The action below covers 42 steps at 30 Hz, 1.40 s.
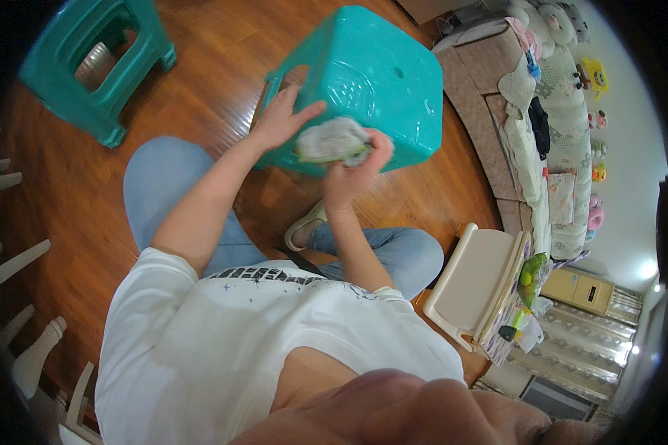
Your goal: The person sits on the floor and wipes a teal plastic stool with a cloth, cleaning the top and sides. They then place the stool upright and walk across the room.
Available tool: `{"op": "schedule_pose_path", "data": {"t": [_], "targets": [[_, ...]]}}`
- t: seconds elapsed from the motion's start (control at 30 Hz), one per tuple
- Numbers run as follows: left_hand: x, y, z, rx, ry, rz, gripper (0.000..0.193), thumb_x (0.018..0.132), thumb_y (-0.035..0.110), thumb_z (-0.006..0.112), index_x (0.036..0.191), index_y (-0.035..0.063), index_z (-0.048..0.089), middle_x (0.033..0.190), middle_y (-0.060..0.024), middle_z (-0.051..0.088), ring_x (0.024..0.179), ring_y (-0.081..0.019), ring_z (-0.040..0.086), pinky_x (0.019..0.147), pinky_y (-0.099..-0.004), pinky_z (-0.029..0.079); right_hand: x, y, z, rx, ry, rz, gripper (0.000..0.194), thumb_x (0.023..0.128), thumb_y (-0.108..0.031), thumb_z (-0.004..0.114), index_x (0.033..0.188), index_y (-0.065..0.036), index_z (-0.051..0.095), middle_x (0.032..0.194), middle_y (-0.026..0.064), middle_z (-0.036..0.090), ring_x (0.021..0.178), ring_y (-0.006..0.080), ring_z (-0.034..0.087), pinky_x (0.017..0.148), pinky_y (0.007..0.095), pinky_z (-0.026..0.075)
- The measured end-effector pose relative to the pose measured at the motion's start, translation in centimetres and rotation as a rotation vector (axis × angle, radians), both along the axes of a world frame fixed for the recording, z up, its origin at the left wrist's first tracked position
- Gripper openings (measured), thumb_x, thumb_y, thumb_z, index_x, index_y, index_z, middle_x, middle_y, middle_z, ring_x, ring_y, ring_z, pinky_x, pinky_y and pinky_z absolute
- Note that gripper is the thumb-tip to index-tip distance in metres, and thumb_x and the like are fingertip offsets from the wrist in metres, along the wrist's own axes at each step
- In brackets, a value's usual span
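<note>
A teal plastic stool (389,78) stands on the wood floor before me, with wet streaks and shiny spots on its seat. My left hand (281,119) lies on the stool's near left edge, beside an opening in its side, thumb spread over the seat's rim. In my right hand (359,167) is a bunched white and grey cloth (333,139) with a green edge, held at the seat's near edge. Both the cloth and this hand are slightly blurred. The cloth hides part of the stool's near corner.
Another teal stool (106,100) is at the upper left, a silvery round object (94,62) visible through its opening. A sofa (479,72) with covers and plush toys runs along the right. A beige-topped bench (473,278) is at lower right; white chair legs (39,356) are at left.
</note>
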<state>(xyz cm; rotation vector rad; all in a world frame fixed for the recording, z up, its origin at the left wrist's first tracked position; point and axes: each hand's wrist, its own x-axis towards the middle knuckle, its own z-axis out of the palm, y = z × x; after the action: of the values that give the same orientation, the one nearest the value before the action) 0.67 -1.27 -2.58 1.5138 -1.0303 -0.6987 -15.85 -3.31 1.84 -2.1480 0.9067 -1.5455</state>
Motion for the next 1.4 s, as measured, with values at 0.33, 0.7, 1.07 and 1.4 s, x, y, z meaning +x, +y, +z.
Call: {"op": "schedule_pose_path", "data": {"t": [0.33,0.7,1.07,1.4], "targets": [[0.5,-0.9,-2.7,-0.055,0.188,0.008,0.060,0.097,0.058,0.046,0.096,-0.0009,0.057,0.088,-0.0158,0.058,0.086,-0.0248,0.057,0.077,-0.0351,0.043,1.6,2.5,5.5,-0.059,0.042,0.391,0.049,0.061,0.003,0.076,0.107,-0.008,0.063,0.108,0.0143,0.056,0.102,0.0352,0.055,0.085,0.0387,0.047],[0.5,0.2,-0.1,0.060,0.167,-0.008,0.069,0.093,0.066,0.046,0.099,-0.0010,0.060,0.095,-0.0152,0.061,0.093,-0.0252,0.058,0.083,-0.0342,0.044,-4.7,-9.2,7.0,0.116,0.527,-0.096,0.042,0.075,-0.008,0.073,0.116,-0.015,0.065,0.122,0.0129,0.060,0.115,0.0342,0.055,0.091,0.0402,0.049],[1.2,0.0,-2.2,0.205,0.135,-0.017,0.076,0.095,0.065,0.038,0.112,-0.0039,0.063,0.110,-0.0221,0.065,0.107,-0.0339,0.059,0.093,-0.0374,0.043,-13.9,-12.9,4.2,0.111,0.073,-0.442,0.043,0.078,-0.008,0.071,0.119,-0.001,0.059,0.116,0.0167,0.062,0.110,0.0307,0.059,0.095,0.0398,0.045],[-1.7,0.6,-0.7,0.064,0.136,-0.176,0.071,0.102,0.057,0.028,0.114,-0.0044,0.062,0.111,-0.0203,0.066,0.103,-0.0345,0.060,0.093,-0.0381,0.043,-3.9,-5.1,0.7,0.014,-0.076,-0.243,0.051,0.074,-0.001,0.065,0.123,0.001,0.048,0.117,0.0192,0.049,0.115,0.0373,0.047,0.100,0.0447,0.036]]}}
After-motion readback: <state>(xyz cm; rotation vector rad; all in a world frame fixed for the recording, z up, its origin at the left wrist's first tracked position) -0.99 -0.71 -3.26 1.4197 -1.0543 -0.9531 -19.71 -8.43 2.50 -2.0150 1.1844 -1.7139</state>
